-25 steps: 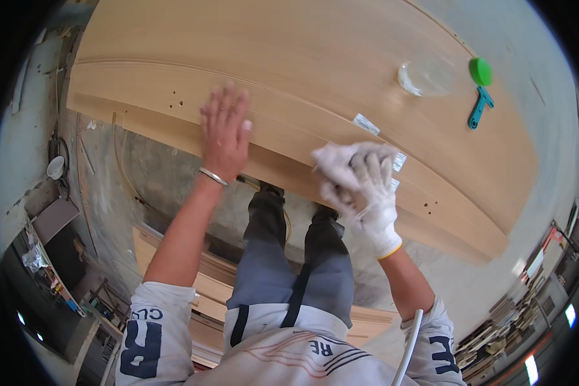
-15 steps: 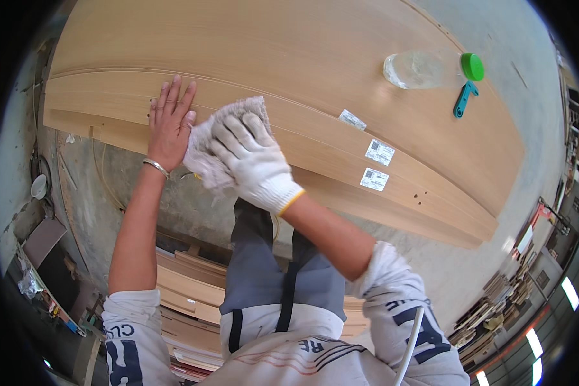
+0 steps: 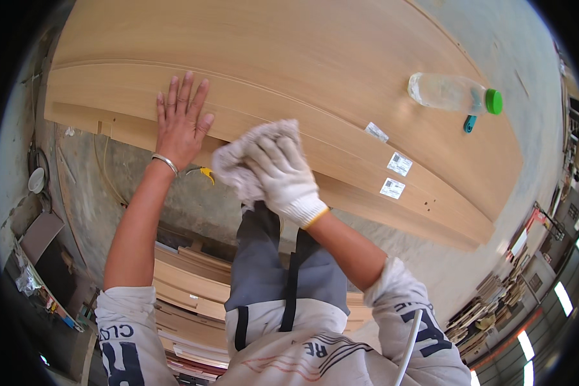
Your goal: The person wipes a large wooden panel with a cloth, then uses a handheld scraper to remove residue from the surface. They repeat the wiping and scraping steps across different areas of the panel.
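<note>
My bare left hand [image 3: 181, 132], with a bangle at its wrist, lies flat on a long, narrow wood-grain board [image 3: 354, 161]. Its fingers are spread and hold nothing. To its right, my right hand [image 3: 283, 177] wears a white knitted glove. That hand presses on a crumpled, pale pinkish cloth [image 3: 235, 164] at the board's near edge, and part of the cloth hangs past it. White printed labels [image 3: 392, 188] are stuck on the boards farther right. Behind the narrow board spreads a wide wood-grain panel [image 3: 257, 38].
A clear bottle with a green cap [image 3: 493, 101] lies on the wide panel, partly covering a teal tool [image 3: 470, 123]. Below the board, a yellow-handled tool [image 3: 206, 174] shows near my left wrist. Stacked boards [image 3: 193, 293] stand by my legs; more wood pieces [image 3: 482, 309] lie far right.
My right hand and the cloth have come nearer and to the right. More of the yellow-handled tool shows. Bottle and labels appear farther right and lower; the view has shifted somewhat.
</note>
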Demonstrator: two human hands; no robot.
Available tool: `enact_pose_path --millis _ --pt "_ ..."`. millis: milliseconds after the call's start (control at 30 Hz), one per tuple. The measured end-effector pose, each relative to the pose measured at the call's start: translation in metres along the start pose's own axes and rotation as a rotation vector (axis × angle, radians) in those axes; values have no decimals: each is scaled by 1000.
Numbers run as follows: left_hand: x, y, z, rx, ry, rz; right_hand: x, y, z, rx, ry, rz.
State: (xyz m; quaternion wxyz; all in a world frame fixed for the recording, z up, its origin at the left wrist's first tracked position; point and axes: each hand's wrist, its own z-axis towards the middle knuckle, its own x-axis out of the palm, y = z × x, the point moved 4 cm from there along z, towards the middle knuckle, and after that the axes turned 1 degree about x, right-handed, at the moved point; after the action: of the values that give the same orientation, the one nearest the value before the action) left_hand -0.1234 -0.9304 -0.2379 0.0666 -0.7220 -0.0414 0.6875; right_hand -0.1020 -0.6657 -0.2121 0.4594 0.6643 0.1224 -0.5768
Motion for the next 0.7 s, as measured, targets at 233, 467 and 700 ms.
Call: enact_pose_path --millis 233,467,700 --pt "-4 -6 0 10 8 -51 -81 -55 -111 281 167 -175" --pt "-4 7 -4 31 58 -157 -16 9 49 77 224 215" --pt "-10 2 -3 27 33 -180 -38 -51 -57 527 59 -222"
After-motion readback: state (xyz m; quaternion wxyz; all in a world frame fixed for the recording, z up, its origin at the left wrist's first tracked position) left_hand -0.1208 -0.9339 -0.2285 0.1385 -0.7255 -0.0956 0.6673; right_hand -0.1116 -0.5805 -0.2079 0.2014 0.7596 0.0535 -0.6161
